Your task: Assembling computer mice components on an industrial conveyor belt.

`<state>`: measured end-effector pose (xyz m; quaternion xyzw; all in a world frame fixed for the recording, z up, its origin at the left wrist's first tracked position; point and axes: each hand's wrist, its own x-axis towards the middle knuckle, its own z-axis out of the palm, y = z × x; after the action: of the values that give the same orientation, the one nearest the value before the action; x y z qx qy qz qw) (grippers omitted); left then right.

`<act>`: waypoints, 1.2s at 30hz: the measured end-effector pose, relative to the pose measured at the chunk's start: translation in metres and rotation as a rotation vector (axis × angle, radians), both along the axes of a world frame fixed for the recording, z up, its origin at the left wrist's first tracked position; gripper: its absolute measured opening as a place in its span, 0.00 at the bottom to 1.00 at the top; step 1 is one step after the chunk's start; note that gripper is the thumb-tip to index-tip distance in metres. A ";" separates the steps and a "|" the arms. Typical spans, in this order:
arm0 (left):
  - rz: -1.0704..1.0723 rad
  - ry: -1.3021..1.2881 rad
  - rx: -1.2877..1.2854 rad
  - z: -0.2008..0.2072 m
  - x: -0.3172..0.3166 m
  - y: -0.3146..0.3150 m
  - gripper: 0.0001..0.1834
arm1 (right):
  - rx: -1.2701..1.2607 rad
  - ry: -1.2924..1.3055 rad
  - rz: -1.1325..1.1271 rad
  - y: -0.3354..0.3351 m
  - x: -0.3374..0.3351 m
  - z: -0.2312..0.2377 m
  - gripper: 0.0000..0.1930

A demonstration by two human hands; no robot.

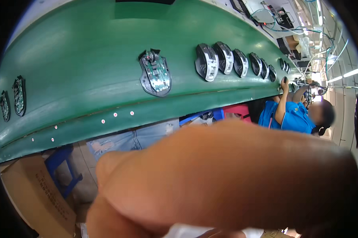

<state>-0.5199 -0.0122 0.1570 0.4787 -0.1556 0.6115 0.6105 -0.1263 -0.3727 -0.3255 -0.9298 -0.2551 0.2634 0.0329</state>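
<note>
A bare arm (pixel 210 174) of mine, bent and very close, fills the lower middle and right. I cannot tell whether it is the left or the right one. Neither my left hand nor my right hand shows, so what they hold is hidden. Beyond the arm, an opened computer mouse base (pixel 156 75) lies on the green work surface (pixel 87 59), its circuit board and scroll wheel facing up. To its right stands a row of black and white mice (pixel 207 63). Several more mouse bases with bare boards (pixel 19 96) lie at the far left.
A co-worker in a blue shirt (pixel 295 115) sits at the right, a hand (pixel 285 84) on the surface's edge. Below the edge are a cardboard box (pixel 36 194), a blue stool (pixel 62 166) and a pink stool (pixel 236 110). Equipment and cables (pixel 276 18) stand at the back right.
</note>
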 end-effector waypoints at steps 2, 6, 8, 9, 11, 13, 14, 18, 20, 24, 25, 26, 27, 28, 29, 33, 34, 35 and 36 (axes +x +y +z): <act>-0.020 -0.015 -0.015 0.004 -0.001 -0.002 0.22 | 0.044 0.117 -0.172 0.010 -0.013 0.033 0.47; -0.070 -0.003 -0.008 -0.007 -0.034 -0.008 0.22 | 0.063 0.150 -0.323 0.061 -0.031 0.081 0.44; -0.045 0.042 -0.006 -0.001 -0.069 -0.013 0.22 | 0.067 0.073 -0.410 0.067 -0.037 0.051 0.44; -0.119 -0.058 -0.002 -0.001 -0.023 -0.011 0.22 | 0.106 -0.156 -0.352 0.042 -0.010 0.040 0.44; -0.085 0.010 -0.019 -0.005 -0.018 0.001 0.21 | -0.097 0.141 -0.449 0.082 -0.033 0.071 0.43; -0.221 -0.035 0.000 -0.002 -0.026 -0.019 0.21 | -0.050 -0.083 -0.442 0.049 -0.018 0.051 0.42; -0.168 -0.002 -0.007 0.001 -0.063 -0.019 0.21 | 0.002 -0.097 -0.353 0.058 -0.020 0.037 0.40; -0.146 0.053 -0.060 -0.003 -0.056 -0.034 0.21 | 0.018 -0.181 -0.178 0.100 -0.036 0.068 0.37; -0.195 0.043 -0.070 -0.015 -0.044 0.009 0.21 | 0.171 -0.307 -0.006 0.101 -0.030 0.071 0.37; -0.254 0.045 -0.080 -0.013 -0.025 0.013 0.21 | 0.275 -0.264 0.089 0.096 -0.006 0.049 0.37; -0.256 0.058 -0.080 -0.016 -0.039 0.014 0.21 | 0.181 -0.174 0.174 0.099 -0.007 0.044 0.36; -0.263 0.059 -0.083 -0.013 -0.038 0.004 0.21 | 0.080 -0.097 0.257 0.095 -0.003 0.041 0.35; -0.270 0.059 -0.086 -0.019 -0.054 0.010 0.21 | 0.102 -0.102 0.256 0.091 0.004 0.041 0.35; -0.227 0.083 -0.101 -0.016 -0.025 0.028 0.21 | 0.089 -0.098 0.249 0.101 -0.003 0.041 0.36; -0.214 0.099 -0.107 -0.010 -0.012 0.024 0.21 | 0.081 -0.106 0.212 0.103 -0.008 0.045 0.37; -0.257 0.087 -0.114 -0.010 0.004 0.014 0.20 | 0.097 -0.220 0.497 0.078 0.022 0.031 0.43; -0.278 0.087 -0.119 -0.021 -0.020 0.019 0.20 | 0.089 -0.218 0.482 0.073 0.021 0.032 0.43; -0.267 0.098 -0.126 -0.022 -0.027 0.018 0.20 | 0.096 -0.150 0.371 0.082 0.013 0.032 0.43; -0.256 0.110 -0.132 -0.020 -0.026 0.014 0.20 | 0.099 -0.083 0.260 0.090 0.006 0.033 0.44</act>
<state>-0.5462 0.0014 0.1367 0.4465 -0.1411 0.5107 0.7210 -0.1203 -0.2825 -0.2923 -0.8961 -0.3874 0.2138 0.0340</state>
